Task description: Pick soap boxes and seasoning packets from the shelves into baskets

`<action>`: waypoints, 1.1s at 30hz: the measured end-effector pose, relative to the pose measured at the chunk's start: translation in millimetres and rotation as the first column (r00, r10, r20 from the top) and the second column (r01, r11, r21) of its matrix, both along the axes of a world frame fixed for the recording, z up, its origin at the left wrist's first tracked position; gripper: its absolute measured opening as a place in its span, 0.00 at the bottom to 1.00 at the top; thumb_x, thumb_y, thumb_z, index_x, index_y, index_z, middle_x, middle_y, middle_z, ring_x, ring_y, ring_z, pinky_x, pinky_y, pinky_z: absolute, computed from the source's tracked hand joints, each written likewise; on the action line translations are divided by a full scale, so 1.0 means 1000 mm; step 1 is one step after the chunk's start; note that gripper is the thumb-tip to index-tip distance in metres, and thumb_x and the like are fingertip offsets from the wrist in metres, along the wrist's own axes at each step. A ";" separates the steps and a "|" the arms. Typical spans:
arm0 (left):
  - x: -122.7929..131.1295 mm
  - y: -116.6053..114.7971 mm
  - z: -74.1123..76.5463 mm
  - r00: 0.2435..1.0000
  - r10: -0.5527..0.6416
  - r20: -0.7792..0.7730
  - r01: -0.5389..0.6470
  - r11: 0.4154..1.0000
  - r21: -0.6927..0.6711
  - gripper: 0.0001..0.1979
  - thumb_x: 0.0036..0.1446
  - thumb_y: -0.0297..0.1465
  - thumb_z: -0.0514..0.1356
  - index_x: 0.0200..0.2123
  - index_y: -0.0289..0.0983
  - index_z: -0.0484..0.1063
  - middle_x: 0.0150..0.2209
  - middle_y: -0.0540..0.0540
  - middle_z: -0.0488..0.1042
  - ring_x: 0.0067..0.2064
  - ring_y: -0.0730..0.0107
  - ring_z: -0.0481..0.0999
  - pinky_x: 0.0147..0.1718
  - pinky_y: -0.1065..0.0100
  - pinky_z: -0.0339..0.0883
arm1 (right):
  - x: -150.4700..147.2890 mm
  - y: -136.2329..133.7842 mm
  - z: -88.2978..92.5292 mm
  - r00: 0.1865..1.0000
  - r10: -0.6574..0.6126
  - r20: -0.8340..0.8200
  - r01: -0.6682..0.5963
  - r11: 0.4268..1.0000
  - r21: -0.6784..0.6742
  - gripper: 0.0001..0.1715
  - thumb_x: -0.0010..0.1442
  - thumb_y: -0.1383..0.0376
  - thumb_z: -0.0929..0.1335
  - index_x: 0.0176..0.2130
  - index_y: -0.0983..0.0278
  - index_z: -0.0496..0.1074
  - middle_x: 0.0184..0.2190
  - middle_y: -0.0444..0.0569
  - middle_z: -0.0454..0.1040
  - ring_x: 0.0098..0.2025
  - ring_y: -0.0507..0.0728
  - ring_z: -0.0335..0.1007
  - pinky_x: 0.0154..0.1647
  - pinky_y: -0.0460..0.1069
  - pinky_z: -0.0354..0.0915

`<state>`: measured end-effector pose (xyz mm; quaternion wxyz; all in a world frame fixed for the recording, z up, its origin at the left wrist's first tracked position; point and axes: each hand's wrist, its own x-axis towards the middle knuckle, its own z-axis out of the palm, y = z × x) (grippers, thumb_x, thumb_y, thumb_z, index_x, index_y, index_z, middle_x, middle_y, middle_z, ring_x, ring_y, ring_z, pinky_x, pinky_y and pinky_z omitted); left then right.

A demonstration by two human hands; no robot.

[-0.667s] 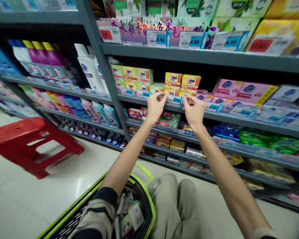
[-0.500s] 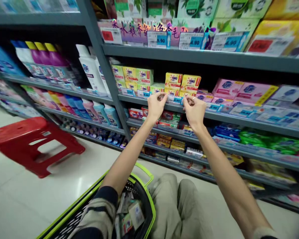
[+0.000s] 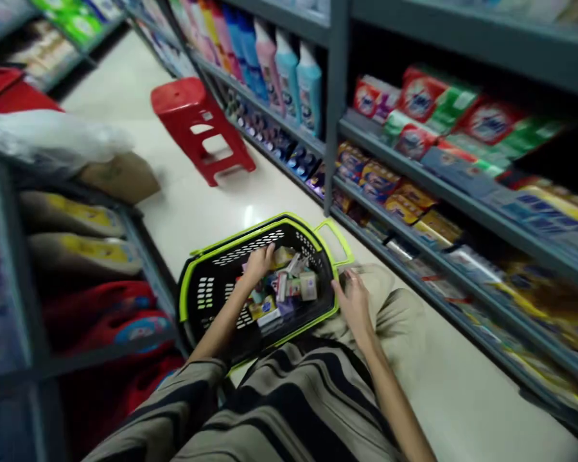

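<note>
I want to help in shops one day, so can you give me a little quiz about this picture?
1. True or false: the red plastic stool lies tipped on its side.
2. Where is the left hand relative to the black mesh basket with the lime-green rim? A) inside it, among small packs; B) beneath it; C) behind it.
3. Which hand is outside the basket?
Key: 1 false, it stands upright. 2 A. 3 the right hand, beside the rim.

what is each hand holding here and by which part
Left hand is down among the small packets in the basket; any grip is hidden. Right hand, beside the rim, seems empty.
</note>
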<state>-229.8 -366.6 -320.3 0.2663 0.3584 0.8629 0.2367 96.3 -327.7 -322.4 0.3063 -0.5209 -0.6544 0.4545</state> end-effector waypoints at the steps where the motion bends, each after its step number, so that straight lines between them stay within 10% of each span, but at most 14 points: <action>1: -0.008 -0.030 -0.021 0.999 0.040 0.028 -0.037 0.995 -0.092 0.23 0.71 0.46 0.59 0.29 0.36 0.74 0.28 0.42 0.75 0.39 0.60 0.76 0.44 0.66 0.64 | -0.016 -0.014 -0.021 0.998 0.038 0.054 -0.039 0.999 0.017 0.37 0.66 0.52 0.73 0.67 0.66 0.68 0.66 0.65 0.71 0.68 0.71 0.69 0.70 0.66 0.68; 5: 0.007 -0.094 -0.084 0.973 0.159 0.170 -0.110 0.958 -0.266 0.18 0.60 0.43 0.71 0.30 0.37 0.72 0.30 0.44 0.76 0.41 0.59 0.77 0.46 0.66 0.66 | -0.053 -0.032 -0.055 0.978 0.084 0.189 -0.098 0.993 0.068 0.38 0.70 0.63 0.64 0.72 0.77 0.55 0.72 0.77 0.58 0.74 0.77 0.57 0.74 0.74 0.58; 9: 0.044 -0.087 -0.128 0.914 0.273 0.300 -0.175 0.933 -0.314 0.20 0.57 0.40 0.74 0.44 0.34 0.74 0.41 0.42 0.80 0.45 0.61 0.78 0.50 0.65 0.69 | -0.048 -0.018 -0.055 0.966 0.143 0.214 -0.170 0.978 0.118 0.35 0.72 0.67 0.59 0.72 0.80 0.53 0.71 0.76 0.59 0.74 0.73 0.57 0.75 0.67 0.59; 13: 0.060 -0.069 -0.135 0.831 0.398 0.389 -0.290 0.906 -0.309 0.27 0.59 0.43 0.73 0.52 0.32 0.71 0.47 0.38 0.79 0.49 0.59 0.79 0.52 0.60 0.71 | -0.041 -0.005 -0.062 0.964 0.153 0.216 -0.190 0.969 0.161 0.37 0.71 0.68 0.60 0.74 0.80 0.53 0.71 0.74 0.61 0.74 0.70 0.58 0.77 0.65 0.57; 17: 0.052 -0.080 -0.092 0.705 0.368 0.606 -0.307 0.929 -0.206 0.34 0.61 0.55 0.65 0.54 0.31 0.70 0.43 0.36 0.80 0.43 0.59 0.80 0.43 0.63 0.75 | -0.044 -0.002 -0.070 0.968 0.156 0.195 -0.193 0.963 0.189 0.39 0.71 0.67 0.60 0.75 0.78 0.52 0.71 0.73 0.61 0.76 0.68 0.56 0.77 0.66 0.58; 22: 0.059 -0.089 0.011 0.495 0.129 0.859 -0.192 0.981 -0.036 0.42 0.62 0.65 0.49 0.50 0.30 0.76 0.38 0.34 0.81 0.33 0.58 0.78 0.31 0.61 0.75 | -0.027 -0.010 -0.027 0.993 0.070 -0.093 -0.061 0.994 0.090 0.38 0.74 0.52 0.64 0.73 0.71 0.60 0.76 0.68 0.55 0.79 0.69 0.50 0.79 0.69 0.54; 28: 0.163 -0.028 0.126 0.829 -0.349 0.437 0.138 0.885 0.445 0.28 0.54 0.47 0.74 0.56 0.41 0.82 0.54 0.42 0.81 0.56 0.54 0.78 0.60 0.59 0.72 | 0.040 -0.016 0.062 0.753 0.022 -0.657 -0.236 0.942 -0.239 0.41 0.70 0.44 0.71 0.73 0.58 0.63 0.67 0.58 0.73 0.58 0.63 0.79 0.57 0.57 0.79; 31: 0.209 -0.002 0.158 0.832 -0.536 0.145 0.411 0.770 0.488 0.24 0.57 0.40 0.75 0.57 0.47 0.82 0.56 0.44 0.79 0.58 0.56 0.77 0.64 0.59 0.68 | 0.071 -0.009 0.082 0.719 -0.125 -0.684 -0.072 0.965 -0.252 0.38 0.65 0.48 0.76 0.67 0.60 0.70 0.62 0.55 0.78 0.60 0.61 0.78 0.62 0.54 0.75; 33: 0.230 0.011 0.165 0.811 -0.548 0.204 0.374 0.755 0.539 0.23 0.62 0.43 0.71 0.58 0.46 0.81 0.56 0.42 0.80 0.56 0.57 0.79 0.60 0.59 0.72 | 0.091 -0.002 0.089 0.639 -0.278 -0.717 0.067 0.949 -0.308 0.37 0.65 0.48 0.76 0.64 0.62 0.70 0.57 0.53 0.81 0.55 0.60 0.81 0.58 0.53 0.76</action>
